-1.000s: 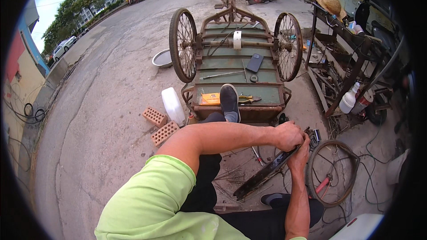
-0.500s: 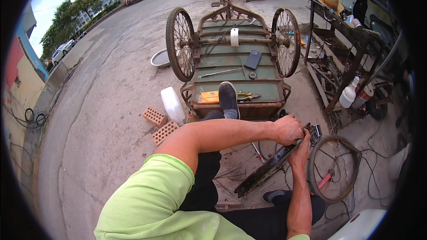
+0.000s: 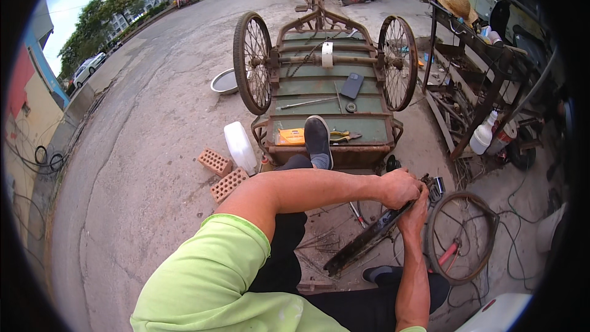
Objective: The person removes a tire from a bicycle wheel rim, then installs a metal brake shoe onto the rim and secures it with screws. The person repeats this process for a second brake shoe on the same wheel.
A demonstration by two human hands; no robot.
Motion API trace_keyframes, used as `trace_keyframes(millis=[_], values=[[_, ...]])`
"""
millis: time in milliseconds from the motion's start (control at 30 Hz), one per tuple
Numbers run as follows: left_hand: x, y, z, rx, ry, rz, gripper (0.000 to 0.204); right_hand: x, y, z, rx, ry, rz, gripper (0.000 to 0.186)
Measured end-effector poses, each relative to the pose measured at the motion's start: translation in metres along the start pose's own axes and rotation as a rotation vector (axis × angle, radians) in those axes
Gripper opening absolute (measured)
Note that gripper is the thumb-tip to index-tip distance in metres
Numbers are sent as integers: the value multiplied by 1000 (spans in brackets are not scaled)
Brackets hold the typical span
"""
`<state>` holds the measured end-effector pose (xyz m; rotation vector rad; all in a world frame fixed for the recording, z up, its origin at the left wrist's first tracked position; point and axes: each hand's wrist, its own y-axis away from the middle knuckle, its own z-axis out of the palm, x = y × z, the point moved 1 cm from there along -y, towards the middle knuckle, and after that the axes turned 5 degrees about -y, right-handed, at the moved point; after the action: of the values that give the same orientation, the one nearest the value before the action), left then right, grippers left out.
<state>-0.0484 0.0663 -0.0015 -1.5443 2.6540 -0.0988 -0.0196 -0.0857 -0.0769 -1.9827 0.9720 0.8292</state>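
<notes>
Rough grey pavement [image 3: 153, 147] spreads under everything in the head view, running widest toward 9 o'clock, with an upturned green cart [image 3: 369, 124] lying from the centre up toward 12 and a cluttered metal rack [image 3: 491, 110] standing at 2 to 3 o'clock. Taking 12 as the top of this single view, we find the piece being worked on, a dark curved rim [image 3: 369, 237], between 4 and 5 o'clock, slanting with its lower end toward us and its upper end in our hands. Our left hand [image 3: 401, 188] reaches across and is closed on that upper end; our right hand [image 3: 414, 214] is wrapped round it just beside, at 4 o'clock. What the fingertips pinch is hidden from us. We judge the step in hand to be close two-handed work at the upper end of the rim, and the next move seems to call for one hand steadying while the other works. For room, the cart's near edge bounds us toward 1 o'clock, a shiny metal cylinder [image 3: 437, 188] sits just past our fingers, and a loose wheel hoop [image 3: 461, 195] hems in the right hand at 4. Our shoe [image 3: 376, 273] lies close beyond the rim's lower end. Swinging the rim toward 7 looks freer, short of our own legs.
</notes>
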Motion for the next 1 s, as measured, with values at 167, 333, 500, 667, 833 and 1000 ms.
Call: trace_keyframes(millis=[167, 333, 500, 667, 833, 1000], values=[[-3, 0, -8, 36, 20, -24, 25, -1, 0, -2, 21, -21, -21, 77], [-2, 0, 1, 31, 27, -50, 25, 1, 0, -1, 23, -28, -39, 76], [2, 0, -5, 24, 36, -4, 23, 7, -1, 0, 24, -59, -43, 76], [-4, 1, 0, 33, 56, -87, 23, -5, 2, 0, 10, -16, -54, 76], [4, 1, -5, 9, -20, -6, 24, 1, 1, -1, 4, -40, -23, 75], [-3, 3, -16, 59, 52, -52, 23, 4, 2, -4, 3, -22, -53, 74]])
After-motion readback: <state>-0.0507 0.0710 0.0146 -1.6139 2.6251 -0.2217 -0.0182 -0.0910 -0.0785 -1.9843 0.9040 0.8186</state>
